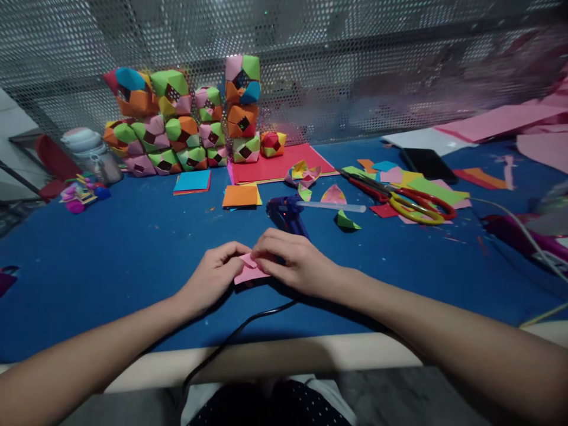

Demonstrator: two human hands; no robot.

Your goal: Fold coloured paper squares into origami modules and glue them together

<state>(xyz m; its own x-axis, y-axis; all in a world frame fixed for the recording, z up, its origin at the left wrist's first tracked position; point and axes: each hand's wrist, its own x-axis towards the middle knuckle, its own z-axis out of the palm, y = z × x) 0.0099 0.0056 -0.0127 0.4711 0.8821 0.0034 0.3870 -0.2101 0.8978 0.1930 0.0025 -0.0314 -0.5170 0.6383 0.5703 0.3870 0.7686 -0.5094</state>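
Between my two hands is a small pink paper (pixel 249 273), with a fold along its upper side. My left hand (pixel 216 271) pinches its left end, thumb on top. At the other end the fingers of my right hand (pixel 290 260) close on the folded part and hide some of it. Just beyond my right hand lies a blue glue gun (pixel 286 212) with a clear glue stick poking out of its back. Folded paper pieces rest past it: a green one (pixel 347 220), a pink one (pixel 333 195) and a multicoloured open cup shape (pixel 302 173).
Stacked folded-paper balls (pixel 180 133) stand against a perforated metal screen. Orange squares (pixel 241 196), blue squares (pixel 192 181) and red sheets (pixel 284 163) lie at the back. Scissors (pixel 417 206) sit on paper scraps at right, near a phone (pixel 428 164). A black cord (pixel 242 326) crosses the front edge.
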